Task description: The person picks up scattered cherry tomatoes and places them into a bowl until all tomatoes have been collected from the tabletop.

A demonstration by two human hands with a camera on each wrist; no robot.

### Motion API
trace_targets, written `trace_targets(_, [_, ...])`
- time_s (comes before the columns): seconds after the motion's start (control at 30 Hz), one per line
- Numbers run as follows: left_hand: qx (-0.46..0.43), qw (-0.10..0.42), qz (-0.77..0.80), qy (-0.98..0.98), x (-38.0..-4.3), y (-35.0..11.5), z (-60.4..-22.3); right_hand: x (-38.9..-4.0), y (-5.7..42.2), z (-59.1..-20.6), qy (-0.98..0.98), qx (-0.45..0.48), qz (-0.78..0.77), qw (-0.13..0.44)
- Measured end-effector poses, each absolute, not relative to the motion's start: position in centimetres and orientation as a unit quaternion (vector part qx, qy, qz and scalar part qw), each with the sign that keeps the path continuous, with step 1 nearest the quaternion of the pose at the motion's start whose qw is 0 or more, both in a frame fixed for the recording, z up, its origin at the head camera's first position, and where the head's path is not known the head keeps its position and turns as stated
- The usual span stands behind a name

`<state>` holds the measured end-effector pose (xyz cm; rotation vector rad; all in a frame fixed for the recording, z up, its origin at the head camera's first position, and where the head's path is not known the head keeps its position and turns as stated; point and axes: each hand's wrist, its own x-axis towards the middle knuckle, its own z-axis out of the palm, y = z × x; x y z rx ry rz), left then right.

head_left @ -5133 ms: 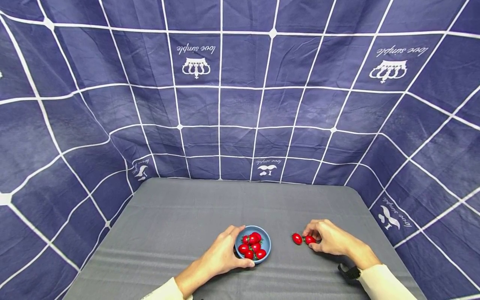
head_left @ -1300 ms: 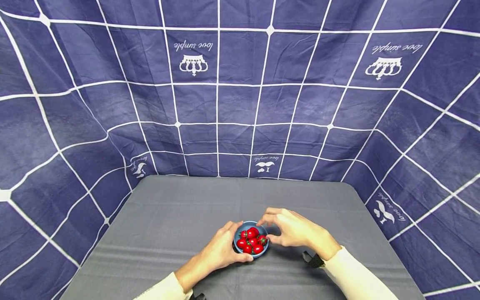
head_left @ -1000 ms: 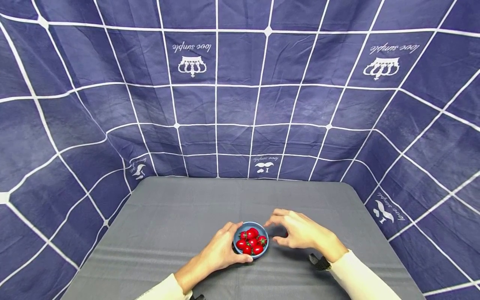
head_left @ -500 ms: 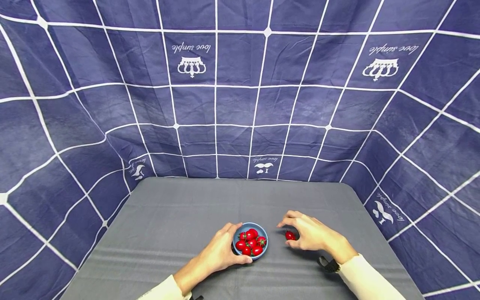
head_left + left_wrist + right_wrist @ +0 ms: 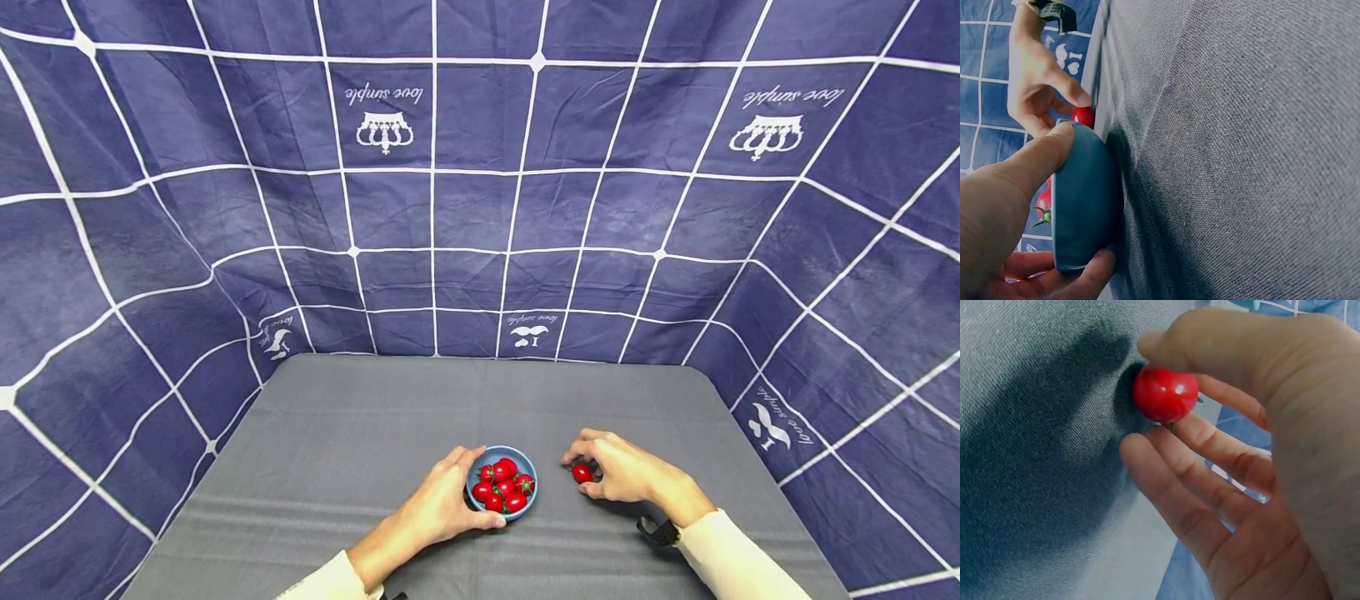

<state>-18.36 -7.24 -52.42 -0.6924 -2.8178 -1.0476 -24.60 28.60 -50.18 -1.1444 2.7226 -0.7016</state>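
My left hand grips a small blue bowl from its left side, thumb on the near rim and fingers on the far side. Inside lie several red cherry tomatoes with green stems. To the right of the bowl, a single cherry tomato lies on the grey cloth within the curled fingers of my right hand. In the right wrist view the thumb lies over one side of this tomato and the fingertips are close against the other; the remaining fingers spread loosely.
Grey cloth covers the table. A blue curtain with white grid lines rises at the back and on both sides. A black strap is on the right wrist.
One of two loose tomatoes on the right now lies in the bowl. Since then my right hand has moved from the bowl back rightward and closed in around the other. The left hand stays on the bowl.
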Motion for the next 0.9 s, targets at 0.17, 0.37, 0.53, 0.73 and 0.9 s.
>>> trace_targets(0.17, [-0.226,0.031,-0.341,-0.912,-18.4,-7.2,-52.5,-24.8,28.4,-50.6,0.89,-0.386,-0.237,0.046])
trace_targets(0.37, [-0.227,0.034,-0.339,-0.912,-18.6,-7.2,-52.6,-24.9,28.2,-50.8,0.887,-0.4,-0.23,0.028])
trace_targets(0.53, [-0.227,0.034,-0.342,-0.911,-18.6,-7.2,-52.5,-25.0,28.0,-50.6,0.886,-0.403,-0.228,0.02])
trace_targets(0.73, [-0.228,0.034,-0.342,-0.911,-18.5,-7.2,-52.4,-25.0,27.3,-49.9,0.885,-0.408,-0.224,0.012])
trace_targets(0.9, [-0.227,0.034,-0.341,-0.912,-18.5,-7.2,-52.3,-24.9,26.5,-49.1,0.883,-0.412,-0.226,0.011])
